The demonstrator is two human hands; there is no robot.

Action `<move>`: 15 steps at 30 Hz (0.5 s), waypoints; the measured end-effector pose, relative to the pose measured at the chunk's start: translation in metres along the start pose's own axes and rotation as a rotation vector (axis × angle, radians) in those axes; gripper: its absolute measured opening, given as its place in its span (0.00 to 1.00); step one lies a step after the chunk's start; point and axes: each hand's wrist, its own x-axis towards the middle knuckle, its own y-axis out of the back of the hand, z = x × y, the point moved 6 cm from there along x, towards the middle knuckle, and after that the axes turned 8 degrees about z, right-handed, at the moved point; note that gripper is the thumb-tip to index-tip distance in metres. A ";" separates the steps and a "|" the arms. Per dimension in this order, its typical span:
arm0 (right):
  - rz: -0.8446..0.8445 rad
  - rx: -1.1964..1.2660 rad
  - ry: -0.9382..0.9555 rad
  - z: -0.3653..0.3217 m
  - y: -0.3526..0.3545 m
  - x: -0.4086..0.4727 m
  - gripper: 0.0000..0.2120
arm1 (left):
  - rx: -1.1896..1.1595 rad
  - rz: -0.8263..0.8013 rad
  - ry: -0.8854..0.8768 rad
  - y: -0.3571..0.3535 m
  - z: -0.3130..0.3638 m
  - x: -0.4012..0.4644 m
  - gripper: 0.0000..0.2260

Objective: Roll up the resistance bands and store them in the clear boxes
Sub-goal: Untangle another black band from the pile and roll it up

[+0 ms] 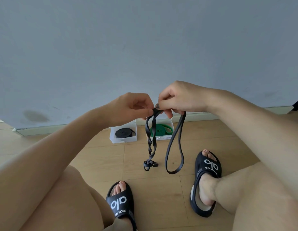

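A thin dark grey resistance band [175,144] hangs in front of me, held up by both hands. My left hand [131,106] pinches its top end between thumb and fingers. My right hand [178,99] grips the band right beside it. The left strand hangs twisted, its tangled end touching the floor; the right strand hangs as an open loop. Behind, by the wall, stand two clear boxes: the left box [115,139] holds a rolled black band [125,132], the right box [170,121] holds a rolled green band [161,129].
The wooden floor [98,157] runs up to a grey wall [145,47] with a white skirting board. My bare knees fill the lower corners. My feet in black sandals [120,205] [206,180] rest on the floor below the hanging band.
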 end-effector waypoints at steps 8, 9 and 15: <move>0.063 0.143 0.012 -0.005 0.013 -0.005 0.15 | -0.380 -0.217 0.211 -0.017 -0.005 -0.004 0.09; 0.077 0.166 0.002 -0.003 0.016 -0.005 0.16 | -0.384 -0.239 0.255 -0.019 -0.009 -0.005 0.10; 0.169 0.329 -0.044 0.007 0.025 0.000 0.23 | -0.064 -0.211 0.215 -0.026 -0.032 -0.002 0.15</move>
